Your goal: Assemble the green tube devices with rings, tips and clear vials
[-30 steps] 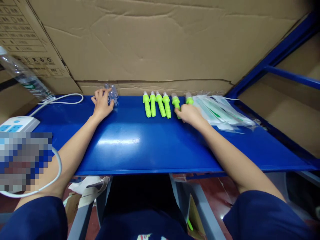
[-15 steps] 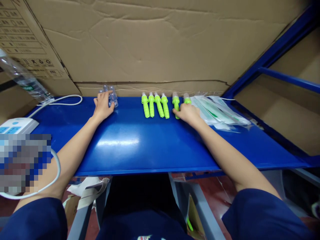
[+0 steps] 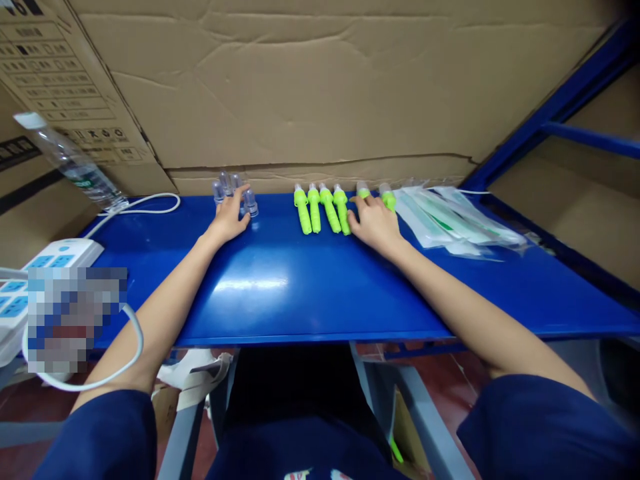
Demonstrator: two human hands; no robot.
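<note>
Several small clear plastic caps (image 3: pixel 251 202) stand at the back left of the blue table. My left hand (image 3: pixel 229 220) is among them, fingers apart, its index finger reaching over the nearest caps. To the right, several lime-green sticks with clear tips (image 3: pixel 329 209) lie side by side. My right hand (image 3: pixel 374 223) rests palm down with spread fingers over another lime-green stick (image 3: pixel 363 191), hiding most of its body. One more lime-green stick (image 3: pixel 387 197) shows just behind that hand, partly covered.
Flat clear packets with green and white contents (image 3: pixel 450 220) lie at the right. At the left are a water bottle (image 3: pixel 80 167), a white power strip (image 3: pixel 83 252) and a white cable (image 3: pixel 160 203). A cardboard wall (image 3: pixel 325 87) stands behind the blue table (image 3: pixel 310 293).
The view has shifted, so things appear farther right. My left fingers have spread more among the caps. My right hand now covers more of the stick beneath it.
</note>
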